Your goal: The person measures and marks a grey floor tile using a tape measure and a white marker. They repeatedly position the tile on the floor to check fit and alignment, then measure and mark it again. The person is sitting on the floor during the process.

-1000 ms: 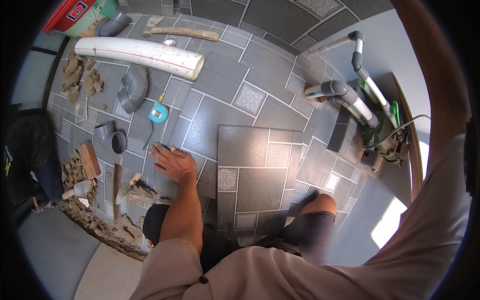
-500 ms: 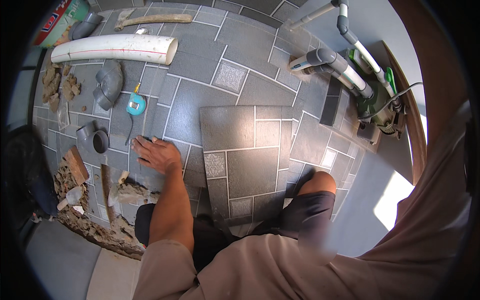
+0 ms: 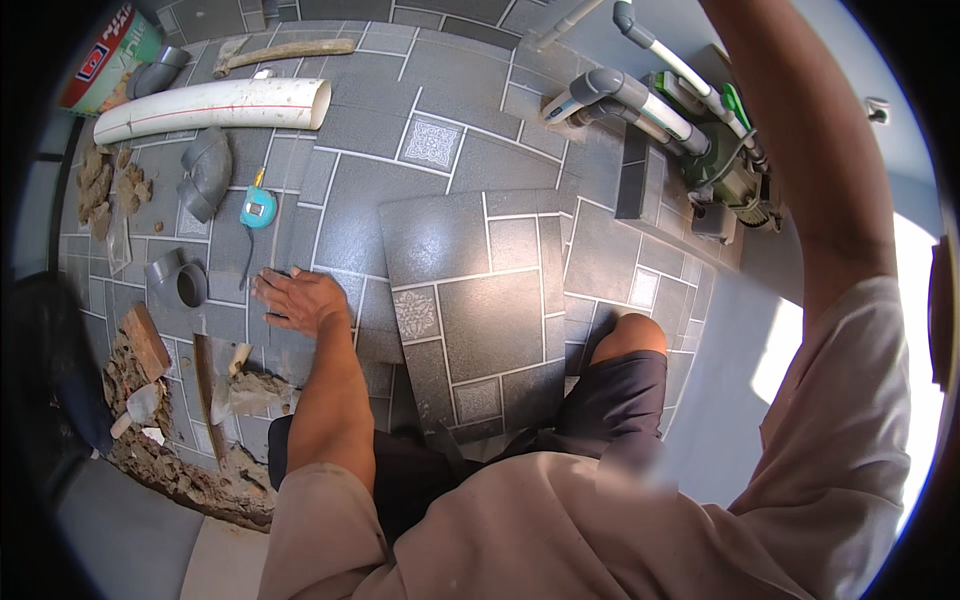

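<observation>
My left hand [image 3: 302, 299] lies on the grey tiled floor [image 3: 360, 220], fingers stretched out and holding nothing. Just beyond its fingertips is a teal tape measure [image 3: 258, 208] with a dark strap trailing toward the hand. To the hand's left, a short grey pipe elbow [image 3: 180, 280] rests on the floor. A large loose tile [image 3: 500, 318], patterned with grey blocks and white lines, lies slightly askew in front of my body, between my knees. My right arm [image 3: 825, 130] is raised past the upper right edge, so the right hand is out of the picture.
A white pipe [image 3: 210, 106], a second grey elbow [image 3: 206, 172] and a hammer [image 3: 290, 52] lie far left. Broken mortar, a brick [image 3: 147, 341] and a trowel [image 3: 140, 403] edge the dug-out strip near left. A green pump [image 3: 722, 170] with pipes stands at right.
My right arm has swung up and inward, now crossing the upper right. The view has shifted slightly, so the floor and tile appear further left. My left hand stays flat on the floor.
</observation>
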`<state>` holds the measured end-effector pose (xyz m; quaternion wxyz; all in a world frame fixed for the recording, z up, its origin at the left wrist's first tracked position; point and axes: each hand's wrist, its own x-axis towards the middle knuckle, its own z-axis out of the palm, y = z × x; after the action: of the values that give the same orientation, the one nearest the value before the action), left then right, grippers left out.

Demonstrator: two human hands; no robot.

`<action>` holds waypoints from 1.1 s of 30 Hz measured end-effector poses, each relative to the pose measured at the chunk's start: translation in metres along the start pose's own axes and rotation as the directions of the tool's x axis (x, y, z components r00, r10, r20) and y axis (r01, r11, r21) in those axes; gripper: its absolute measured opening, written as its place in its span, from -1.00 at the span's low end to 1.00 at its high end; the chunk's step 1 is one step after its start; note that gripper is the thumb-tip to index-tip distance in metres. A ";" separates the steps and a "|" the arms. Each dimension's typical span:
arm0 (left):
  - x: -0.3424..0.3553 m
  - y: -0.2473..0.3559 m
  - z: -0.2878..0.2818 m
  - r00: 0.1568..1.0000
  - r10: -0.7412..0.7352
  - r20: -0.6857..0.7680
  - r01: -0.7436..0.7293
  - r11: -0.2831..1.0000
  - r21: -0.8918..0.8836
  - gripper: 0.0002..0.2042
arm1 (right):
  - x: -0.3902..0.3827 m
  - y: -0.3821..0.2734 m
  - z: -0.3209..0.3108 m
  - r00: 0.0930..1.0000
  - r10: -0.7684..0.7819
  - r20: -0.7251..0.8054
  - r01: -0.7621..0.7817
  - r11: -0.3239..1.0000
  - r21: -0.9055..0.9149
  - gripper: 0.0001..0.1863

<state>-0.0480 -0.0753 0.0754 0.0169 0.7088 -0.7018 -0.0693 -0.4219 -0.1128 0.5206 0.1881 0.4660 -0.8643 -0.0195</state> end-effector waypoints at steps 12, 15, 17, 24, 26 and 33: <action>-0.008 0.000 0.004 0.998 0.050 -0.040 -0.054 0.993 -0.107 -0.38 | -0.472 0.013 -0.142 0.389 0.695 0.604 -0.880 0.087 0.467 -0.44; -0.001 -0.007 0.010 0.997 0.055 -0.053 -0.061 0.991 -0.117 -0.38 | -0.526 0.013 -0.143 0.303 0.650 0.697 -0.899 -0.049 0.436 -0.47; 0.005 -0.001 -0.006 0.981 0.061 0.184 -0.039 0.992 -0.124 -0.36 | -0.568 0.018 -0.137 0.249 0.637 0.730 -0.915 -0.092 0.392 -0.49; -0.019 0.007 -0.095 0.839 -0.178 0.514 0.435 0.786 -0.438 -0.34 | -0.643 0.023 -0.051 0.031 0.537 0.843 -0.786 -0.508 0.352 -0.69; -0.003 -0.038 -0.071 0.696 -0.144 0.703 0.602 0.651 -0.462 -0.22 | -0.646 0.009 0.002 0.016 0.521 0.853 -0.862 -0.425 0.276 -0.69; -0.149 -0.089 -0.071 0.315 -0.149 0.937 0.808 0.560 -0.182 -0.52 | -0.715 -0.010 0.091 0.046 0.704 0.708 -0.973 0.192 -0.127 -0.54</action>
<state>0.0479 0.0697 0.1458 -0.1121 0.7108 -0.2717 -0.6390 -0.0915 0.4503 0.2148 -0.2410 -0.1665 -0.9491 0.1163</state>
